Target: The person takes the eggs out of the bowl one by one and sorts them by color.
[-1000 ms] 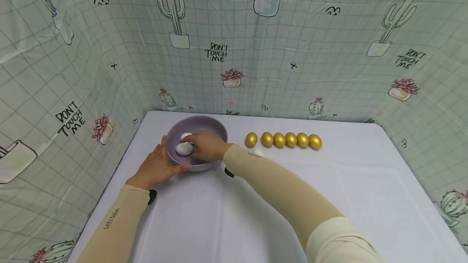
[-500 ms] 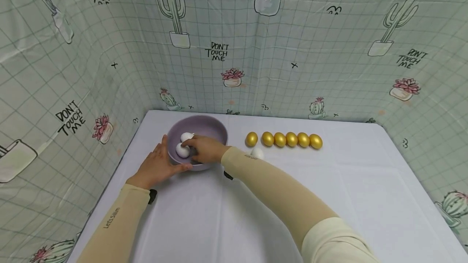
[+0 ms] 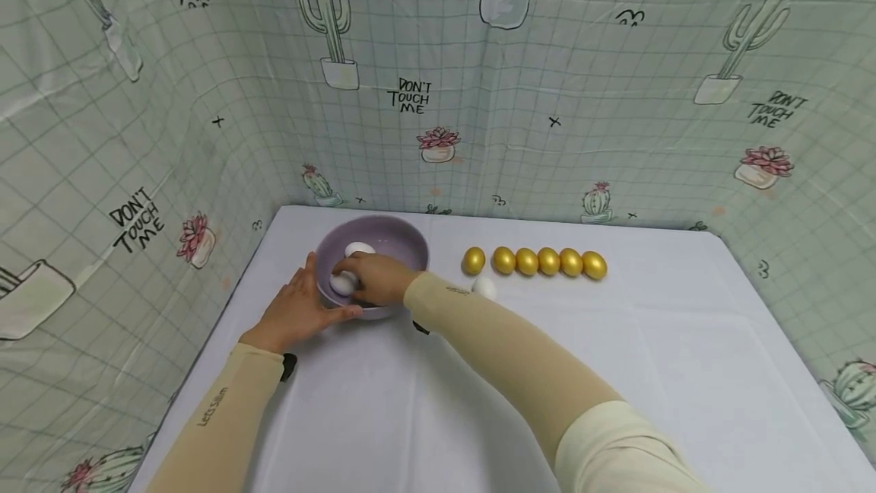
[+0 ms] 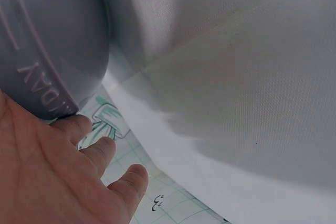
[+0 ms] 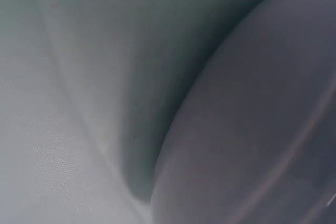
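A purple bowl (image 3: 404, 234) stands at the back left of the table, with white eggs inside. My right hand (image 3: 383, 278) reaches into it, thumb and fingers around the nearer white egg (image 3: 344, 283) and partly covering it. Another white egg (image 3: 359, 249) lies just behind. My left hand (image 3: 296, 314) rests against the bowl's outer left and front side, thumb and fingers spread. In the left wrist view, extended fingers (image 4: 100, 153) lie beside the bowl wall (image 4: 63, 30). The right wrist view shows only the bowl's outside (image 5: 247, 119) and cloth; the right fingers are out of it.
Right of the bowl, several gold eggs (image 3: 526, 261) form a row, with one gold egg (image 3: 474, 260) slightly apart at its left end. A white egg (image 3: 484, 288) lies in front of them, close to my right forearm. Patterned fabric (image 3: 438, 59) hangs behind the white-covered table (image 3: 369, 417).
Inside the bowl, the white eggs have shifted slightly, and my right hand has moved a little left and closed around the nearer one. My left hand stays against the bowl.
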### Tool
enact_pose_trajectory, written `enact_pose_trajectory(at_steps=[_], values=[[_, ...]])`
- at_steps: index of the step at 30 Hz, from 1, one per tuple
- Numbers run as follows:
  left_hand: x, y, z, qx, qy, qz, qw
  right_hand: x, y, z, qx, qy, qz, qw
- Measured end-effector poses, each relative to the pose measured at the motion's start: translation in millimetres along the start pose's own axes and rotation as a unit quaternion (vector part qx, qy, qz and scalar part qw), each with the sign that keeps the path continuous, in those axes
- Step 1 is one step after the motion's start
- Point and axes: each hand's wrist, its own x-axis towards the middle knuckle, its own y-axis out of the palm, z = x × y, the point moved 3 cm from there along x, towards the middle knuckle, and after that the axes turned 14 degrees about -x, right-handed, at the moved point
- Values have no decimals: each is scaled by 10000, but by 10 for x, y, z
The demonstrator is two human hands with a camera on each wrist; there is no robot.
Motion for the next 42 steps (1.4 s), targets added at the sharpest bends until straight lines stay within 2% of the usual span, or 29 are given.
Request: enact_pose_trajectory(at_steps=[4, 14, 20, 27, 35, 42], values=[[-3, -3, -13, 27, -11, -10, 10000, -4, -9, 21, 72, 2, 76, 9999], [-16, -17, -48, -19, -23, 13, 10000, 42, 35, 18, 143, -323, 122, 9993], [-11, -16, -44, -29, 9, 5, 10000, 40, 33, 11, 404, -220, 258, 9986], [-30, -19, -42, -39, -81, 69, 9999, 10, -9, 16, 329, -141, 268, 9990], [-44, -12, -39, -68, -145, 122, 9998, -77, -116, -53, 320, -172, 45, 9993], [-42, -11, -59, -18, -82, 96, 9999, -262, -332, -178, 561, -176, 18, 9983]])
